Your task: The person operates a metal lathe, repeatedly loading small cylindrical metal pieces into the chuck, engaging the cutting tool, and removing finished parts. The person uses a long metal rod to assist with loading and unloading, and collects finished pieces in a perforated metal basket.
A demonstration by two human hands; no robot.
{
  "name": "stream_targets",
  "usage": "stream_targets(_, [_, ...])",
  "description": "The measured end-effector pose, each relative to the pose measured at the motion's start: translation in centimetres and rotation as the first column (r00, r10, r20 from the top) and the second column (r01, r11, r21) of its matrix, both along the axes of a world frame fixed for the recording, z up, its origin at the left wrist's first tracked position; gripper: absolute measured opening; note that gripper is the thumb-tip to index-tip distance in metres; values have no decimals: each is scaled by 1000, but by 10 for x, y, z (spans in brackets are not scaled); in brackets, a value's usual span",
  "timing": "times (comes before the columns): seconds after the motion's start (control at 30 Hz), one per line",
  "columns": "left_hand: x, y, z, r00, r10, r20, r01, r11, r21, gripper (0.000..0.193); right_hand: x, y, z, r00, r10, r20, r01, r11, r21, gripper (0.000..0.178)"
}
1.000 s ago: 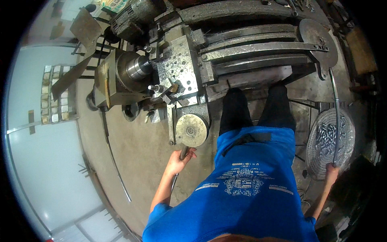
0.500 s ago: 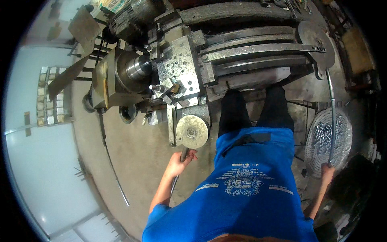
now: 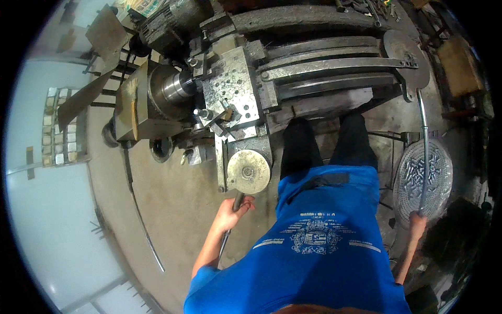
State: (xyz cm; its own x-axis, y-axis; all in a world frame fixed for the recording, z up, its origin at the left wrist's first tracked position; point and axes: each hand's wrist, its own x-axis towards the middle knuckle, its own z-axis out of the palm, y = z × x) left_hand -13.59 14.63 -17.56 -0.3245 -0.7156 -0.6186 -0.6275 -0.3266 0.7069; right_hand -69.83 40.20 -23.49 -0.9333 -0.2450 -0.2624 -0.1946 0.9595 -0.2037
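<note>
1. Nearest, the blue shirt (image 3: 334, 269) carried pale lettering around a crest; print too small to read with confidence.
2. Right hand (image 3: 417, 223), on the right, was closed around the near end of a long metal lever (image 3: 425, 146), which crossed over a perforated basket (image 3: 445, 175) of small metal pieces (image 3: 414, 175). Even force, knuckles clear of the basket, seemed best.
3. Left hand (image 3: 228, 213) gripped a grey handle (image 3: 238, 201) just near of a pale round wheel (image 3: 248, 171); slow, steady handling appeared advisable.
4. Farther off, the drilled tool plate (image 3: 234, 81) stood right of the shiny chuck (image 3: 175, 87); fingers were judged best kept away.
5. Far left, a sack (image 3: 144, 6) bore coloured print, unreadable.
</note>
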Motion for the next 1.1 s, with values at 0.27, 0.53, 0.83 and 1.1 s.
stream_targets(0.27, [-2, 0, 0, 998, 27, -49, -25, 999, 35, 20, 12, 0, 2, 996, 80, -28, -79, 996, 26, 40])
stream_targets(0.53, [-6, -1, 4, 1000, 26, -10, -26, 999, 31, 21, 31, -12, 8, 996, -4, -90, 10, 997, 71, 41])
stream_targets(0.83, [-4, 1, 3, 998, 66, -1, -65, 996, 55, 18, 38, -11, 14, 998, 19, 62, -17, 999, -45, 39])
stream_targets(1.1, [-6, -1, 6, 999, 47, -4, -46, 998, 36, 20, 48, -11, 5, 992, -69, 103, 74, 996, -50, 39])
